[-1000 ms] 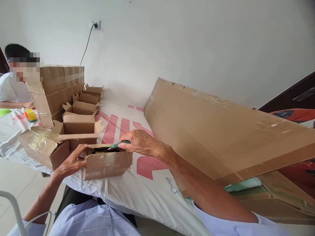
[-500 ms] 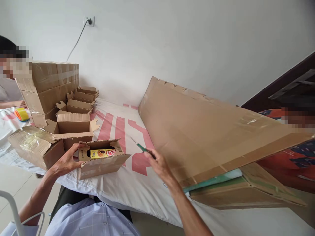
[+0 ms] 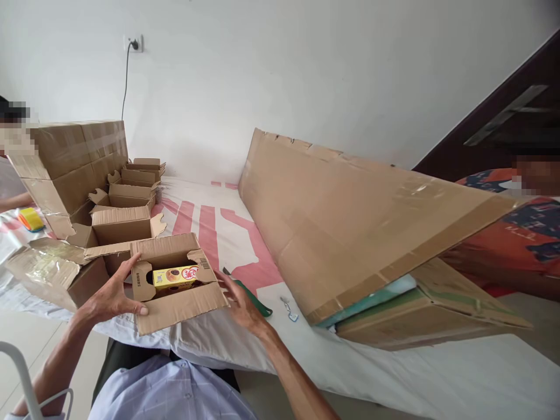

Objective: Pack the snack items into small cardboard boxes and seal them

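A small open cardboard box (image 3: 184, 306) sits at the near edge of the cloth-covered table (image 3: 245, 344). Its flaps are spread and a yellow package (image 3: 175, 275) lies inside. My left hand (image 3: 111, 291) presses flat against the box's left end flap. My right hand (image 3: 238, 303) is just right of the box, fingers apart, holding nothing. It rests beside and partly over a green-handled knife (image 3: 254, 298) that lies on the cloth with its blade pointing away from me.
A big cardboard sheet (image 3: 350, 221) slopes over flat boxes on the right. Several open small boxes (image 3: 125, 221) and a taped stack (image 3: 83, 157) stand at the left, with a tape roll (image 3: 30, 219). A small metal piece (image 3: 289, 309) lies nearby. Other people sit at both edges.
My right hand drew the knife off the box top and to the right, then laid it on the cloth. The box flaps came open and show the yellow package.
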The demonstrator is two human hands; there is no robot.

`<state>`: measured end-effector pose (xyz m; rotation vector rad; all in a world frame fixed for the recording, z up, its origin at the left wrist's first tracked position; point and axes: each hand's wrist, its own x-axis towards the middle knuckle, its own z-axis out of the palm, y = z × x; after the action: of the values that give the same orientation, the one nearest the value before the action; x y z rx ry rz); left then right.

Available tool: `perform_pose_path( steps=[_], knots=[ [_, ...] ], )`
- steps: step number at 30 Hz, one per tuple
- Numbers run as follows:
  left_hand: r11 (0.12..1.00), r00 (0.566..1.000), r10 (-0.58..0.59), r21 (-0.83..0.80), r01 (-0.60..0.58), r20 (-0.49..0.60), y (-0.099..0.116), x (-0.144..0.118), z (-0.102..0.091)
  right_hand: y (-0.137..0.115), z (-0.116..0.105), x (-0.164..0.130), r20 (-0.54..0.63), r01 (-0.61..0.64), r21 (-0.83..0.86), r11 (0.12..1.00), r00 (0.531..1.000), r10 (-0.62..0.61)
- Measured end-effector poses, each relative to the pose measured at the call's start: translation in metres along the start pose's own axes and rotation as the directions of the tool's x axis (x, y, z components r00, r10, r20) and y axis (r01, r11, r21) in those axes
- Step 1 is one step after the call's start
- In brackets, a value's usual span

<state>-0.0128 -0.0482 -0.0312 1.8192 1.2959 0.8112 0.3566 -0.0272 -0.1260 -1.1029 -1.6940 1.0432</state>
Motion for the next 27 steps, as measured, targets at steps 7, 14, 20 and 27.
perform_pose_path(
  steps=[7, 14, 20, 27],
  knots=[
    [0.995, 0.999, 0.002, 0.103, -0.006, 0.047, -0.011, -0.011, -0.025, -0.038, 0.044, -0.019, 0.035, 0.015, 0.072, 0.997, 0.999, -0.017],
    [0.986, 0.997, -0.008, 0.166, -0.004, 0.07, -0.013, -0.011, -0.029, -0.054, 0.025, 0.0, -0.178, -0.015, -0.063, 0.998, 0.984, 0.003],
    [0.985, 0.997, 0.006, 0.171, -0.019, 0.079, -0.004, -0.012, -0.024, -0.082, 0.044, 0.026, -0.136, 0.071, -0.313, 0.947, 0.984, -0.119],
    [0.986, 0.997, -0.005, 0.165, -0.007, 0.072, -0.008, -0.013, -0.021, -0.084, 0.042, 0.024, -0.158, 0.062, -0.258, 0.964, 0.982, -0.105]
  ],
)
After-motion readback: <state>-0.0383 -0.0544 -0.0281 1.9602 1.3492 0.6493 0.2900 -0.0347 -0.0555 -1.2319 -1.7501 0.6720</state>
